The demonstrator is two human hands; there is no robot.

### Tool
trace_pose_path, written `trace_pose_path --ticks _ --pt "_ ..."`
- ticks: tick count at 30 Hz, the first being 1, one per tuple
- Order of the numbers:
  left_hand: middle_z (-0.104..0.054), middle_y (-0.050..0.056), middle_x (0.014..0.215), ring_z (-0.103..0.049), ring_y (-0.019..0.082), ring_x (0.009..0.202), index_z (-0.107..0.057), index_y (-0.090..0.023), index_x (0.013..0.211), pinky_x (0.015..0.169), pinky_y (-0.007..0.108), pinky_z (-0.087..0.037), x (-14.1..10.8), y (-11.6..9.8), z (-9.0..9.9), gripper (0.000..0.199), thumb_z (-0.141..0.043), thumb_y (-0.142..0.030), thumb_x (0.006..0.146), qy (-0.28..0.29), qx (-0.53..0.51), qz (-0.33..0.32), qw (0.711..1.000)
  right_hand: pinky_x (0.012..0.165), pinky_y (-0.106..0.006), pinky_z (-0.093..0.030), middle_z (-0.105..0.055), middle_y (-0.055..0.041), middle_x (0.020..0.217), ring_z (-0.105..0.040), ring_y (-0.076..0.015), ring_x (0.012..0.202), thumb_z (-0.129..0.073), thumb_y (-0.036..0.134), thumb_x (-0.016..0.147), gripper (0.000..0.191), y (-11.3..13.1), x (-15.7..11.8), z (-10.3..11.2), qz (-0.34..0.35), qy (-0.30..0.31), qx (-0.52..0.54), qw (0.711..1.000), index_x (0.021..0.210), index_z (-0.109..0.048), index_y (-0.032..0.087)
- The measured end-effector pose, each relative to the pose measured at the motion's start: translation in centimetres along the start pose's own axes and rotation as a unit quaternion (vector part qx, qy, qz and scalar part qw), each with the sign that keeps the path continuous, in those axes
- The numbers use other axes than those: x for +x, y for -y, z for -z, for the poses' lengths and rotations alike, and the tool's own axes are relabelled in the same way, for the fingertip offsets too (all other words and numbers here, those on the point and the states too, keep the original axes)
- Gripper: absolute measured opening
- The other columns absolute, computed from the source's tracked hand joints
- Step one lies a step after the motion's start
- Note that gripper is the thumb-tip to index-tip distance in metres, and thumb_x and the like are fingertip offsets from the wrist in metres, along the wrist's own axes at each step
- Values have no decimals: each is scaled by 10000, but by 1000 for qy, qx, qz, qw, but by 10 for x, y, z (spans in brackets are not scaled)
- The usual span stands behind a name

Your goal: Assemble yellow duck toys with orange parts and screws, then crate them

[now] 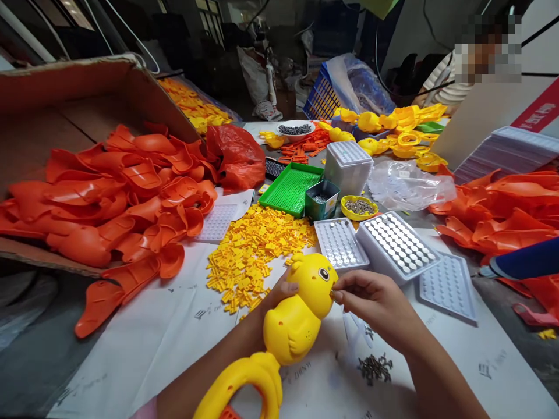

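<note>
Apparently a fitting step is in hand: the left hand has its grip around the yellow chick toy above the tabletop, the right hand pinches a tiny piece at its face; precise alignment seems called for next

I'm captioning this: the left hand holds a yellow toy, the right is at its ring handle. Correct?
Not the ring handle: the head view shows the right hand at the head of the yellow toy, near its eye. The left hand does hold it.

A pale pink sleeve edges the left forearm, and both hands are bare.
</note>
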State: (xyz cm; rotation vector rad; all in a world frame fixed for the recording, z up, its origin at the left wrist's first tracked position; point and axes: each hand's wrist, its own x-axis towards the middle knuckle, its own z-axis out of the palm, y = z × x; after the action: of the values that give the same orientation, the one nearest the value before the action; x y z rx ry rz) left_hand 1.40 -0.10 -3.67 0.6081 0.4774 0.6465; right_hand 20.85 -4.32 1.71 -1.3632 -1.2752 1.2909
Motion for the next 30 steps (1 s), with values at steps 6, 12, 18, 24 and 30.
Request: trace_pose_path --ticks 6,12,18,24,30 --pt "-697 86 941 -652 222 780 -628 -144 1097 672 300 -517 16 -5 -6 546 -725 -401 626 8 38 -19 999 617 -262 -497 -668 -16 760 -610 -141 677 -674 242 733 85 -11 1 -1 -10 -15 22 1000 791 -649 185" --pt "-691 69 810 -632 187 652 -653 -144 1019 567 273 -525 14 -6 -3 537 -753 -441 582 -4 34 9 999 612 -254 -507 -672 -17 781 -617 -136 684 -711 243 730 124 -13 1 0 -4 -30 42 999 824 -656 185" --pt "-706 85 879 -642 190 703 -654 -141 1057 612 272 -520 9 1 6 520 -662 -500 682 4 -42 59 997 585 -227 -552 -678 -15 754 -646 -133 678 -796 303 680 265 -17 6 -6 9 -91 193 977 860 -634 194" --pt "-690 104 890 -649 208 714 -617 -136 1092 615 292 -527 8 6 -15 535 -734 -366 624 -33 -86 -22 995 655 -246 -591 -716 -24 790 -692 -159 731 -796 320 684 330 -24 -1 -22 48 -201 144 968 954 -629 230" --pt "-657 141 988 -641 234 795 -586 -131 1148 696 333 -510 7 7 -17 607 -732 -320 590 -44 -113 -17 992 627 -239 -604 -743 -68 838 -718 -199 745 -854 388 578 513 -39 -5 -21 -16 -276 97 956 1007 -630 216"
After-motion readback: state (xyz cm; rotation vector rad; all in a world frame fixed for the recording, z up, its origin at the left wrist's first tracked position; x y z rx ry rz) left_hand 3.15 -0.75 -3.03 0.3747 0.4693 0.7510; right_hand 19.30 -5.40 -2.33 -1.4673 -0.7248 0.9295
